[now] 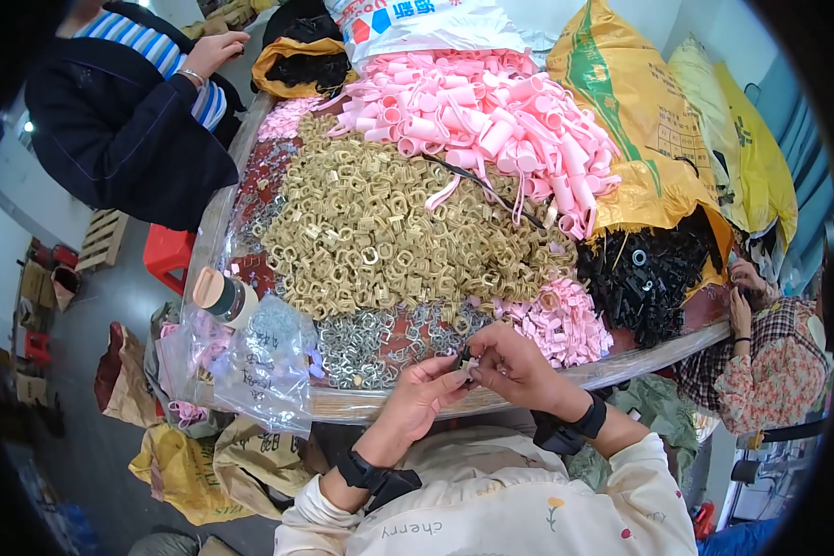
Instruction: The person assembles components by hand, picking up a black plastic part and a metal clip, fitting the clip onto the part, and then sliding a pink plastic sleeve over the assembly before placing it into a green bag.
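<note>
Cream garment (491,491) closest, just below the table (343,402) edge. From left: bottle (229,298) beside clear bag (273,375) at the corner, probably parked off the main piles. Left hand (422,394): thumb and fingers nearly closed, pinching a small dark part (463,358) at the near edge. Right hand (516,366) pinches there too, fingertips meeting; small size likely forces the two-handed grip. Pink pieces (565,324) just beyond; then black parts (649,283) at the yellow sack's (635,190) mouth, apparently facing nearward for reach.

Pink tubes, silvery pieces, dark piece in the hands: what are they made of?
Pink tubes: probably moulded plastic, smooth satin finish, uniformly coloured. Silvery pieces: likely metal, shiny, with bright glints. Dark piece: possibly plastic; too small and covered to tell.
</note>
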Motion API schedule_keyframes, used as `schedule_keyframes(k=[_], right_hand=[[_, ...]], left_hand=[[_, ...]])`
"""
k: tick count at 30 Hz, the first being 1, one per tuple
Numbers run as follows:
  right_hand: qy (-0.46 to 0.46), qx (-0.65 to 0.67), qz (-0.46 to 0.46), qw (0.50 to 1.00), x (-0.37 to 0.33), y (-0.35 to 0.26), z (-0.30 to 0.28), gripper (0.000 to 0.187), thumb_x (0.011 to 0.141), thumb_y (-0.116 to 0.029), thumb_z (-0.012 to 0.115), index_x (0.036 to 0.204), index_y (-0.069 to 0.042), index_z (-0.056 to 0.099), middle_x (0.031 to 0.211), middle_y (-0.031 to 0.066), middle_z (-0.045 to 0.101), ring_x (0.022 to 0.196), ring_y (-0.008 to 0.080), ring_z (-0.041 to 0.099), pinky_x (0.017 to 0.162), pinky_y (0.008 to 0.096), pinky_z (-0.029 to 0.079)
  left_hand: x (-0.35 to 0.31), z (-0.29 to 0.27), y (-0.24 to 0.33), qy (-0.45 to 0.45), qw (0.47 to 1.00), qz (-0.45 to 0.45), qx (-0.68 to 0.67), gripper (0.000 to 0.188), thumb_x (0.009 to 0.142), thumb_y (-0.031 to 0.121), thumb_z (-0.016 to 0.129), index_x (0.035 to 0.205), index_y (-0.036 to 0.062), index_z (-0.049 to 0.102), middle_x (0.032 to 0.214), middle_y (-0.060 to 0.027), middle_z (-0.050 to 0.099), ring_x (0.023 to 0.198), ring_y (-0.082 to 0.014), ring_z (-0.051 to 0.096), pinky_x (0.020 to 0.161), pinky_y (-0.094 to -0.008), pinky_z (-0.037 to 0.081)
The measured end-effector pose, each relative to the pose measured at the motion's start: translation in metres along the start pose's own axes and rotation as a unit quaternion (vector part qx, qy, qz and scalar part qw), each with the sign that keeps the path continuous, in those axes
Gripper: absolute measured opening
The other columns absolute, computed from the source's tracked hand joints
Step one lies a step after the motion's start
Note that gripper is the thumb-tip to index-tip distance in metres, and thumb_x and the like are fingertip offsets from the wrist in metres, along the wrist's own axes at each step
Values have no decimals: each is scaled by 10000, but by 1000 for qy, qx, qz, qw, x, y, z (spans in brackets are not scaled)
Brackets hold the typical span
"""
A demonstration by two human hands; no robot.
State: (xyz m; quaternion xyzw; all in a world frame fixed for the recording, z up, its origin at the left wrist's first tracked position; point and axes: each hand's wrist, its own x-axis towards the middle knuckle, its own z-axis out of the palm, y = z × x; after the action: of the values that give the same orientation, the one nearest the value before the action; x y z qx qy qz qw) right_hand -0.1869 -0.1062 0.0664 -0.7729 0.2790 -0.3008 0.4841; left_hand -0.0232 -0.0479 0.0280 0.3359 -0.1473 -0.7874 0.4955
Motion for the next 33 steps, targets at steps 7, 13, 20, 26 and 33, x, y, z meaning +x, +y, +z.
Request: schedule_keyframes(k=[7, 13, 20, 26, 33], right_hand=[[78, -175, -156, 969, -9, 18, -1, 291, 673, -36, 634, 947, -37, 538, 823, 90, 484, 627, 192, 506, 516, 270, 419], [89, -223, -208, 948, -10, 34, 4, 285, 673, -87, 631, 944, -43, 555, 764, 86, 494, 633, 230, 513, 518, 307, 422], [120, -292, -207, 926, 7, 52, -41, 231, 677, -94, 597, 899, -62, 541, 760, 77, 512, 625, 221, 520, 486, 311, 408], [338, -580, -21, 741, 56, 84, -178, 170, 670, -113, 547, 838, -94, 529, 743, 73, 511, 656, 234, 518, 552, 350, 391], [290, -622, 51, 726, 47, 134, -191, 399, 654, -184, 592, 1015, -57, 477, 778, 140, 529, 702, 306, 532, 591, 402, 409]], left_hand=[[-2, 6, 1, -21, 999, -12, 41, 237, 809, 84, 523, 1023, -18, 515, 924, -78, 580, 813, -152, 581, 708, -254, 496], [6, 3, -4, -10, 998, -36, 45, 213, 839, 114, 477, 992, -30, 514, 910, -111, 584, 750, -186, 600, 679, -261, 509], [22, -12, 2, -45, 999, 14, -11, 200, 844, 122, 468, 968, -29, 513, 877, -145, 588, 758, -218, 602, 658, -271, 512], [15, -16, 31, -11, 995, 78, 55, 215, 829, 130, 493, 961, -40, 497, 849, -157, 581, 699, -202, 603, 626, -266, 516], [-41, 31, 159, -20, 963, 231, 141, 375, 777, 183, 575, 1070, 3, 426, 864, -196, 567, 719, -233, 605, 613, -277, 525]])
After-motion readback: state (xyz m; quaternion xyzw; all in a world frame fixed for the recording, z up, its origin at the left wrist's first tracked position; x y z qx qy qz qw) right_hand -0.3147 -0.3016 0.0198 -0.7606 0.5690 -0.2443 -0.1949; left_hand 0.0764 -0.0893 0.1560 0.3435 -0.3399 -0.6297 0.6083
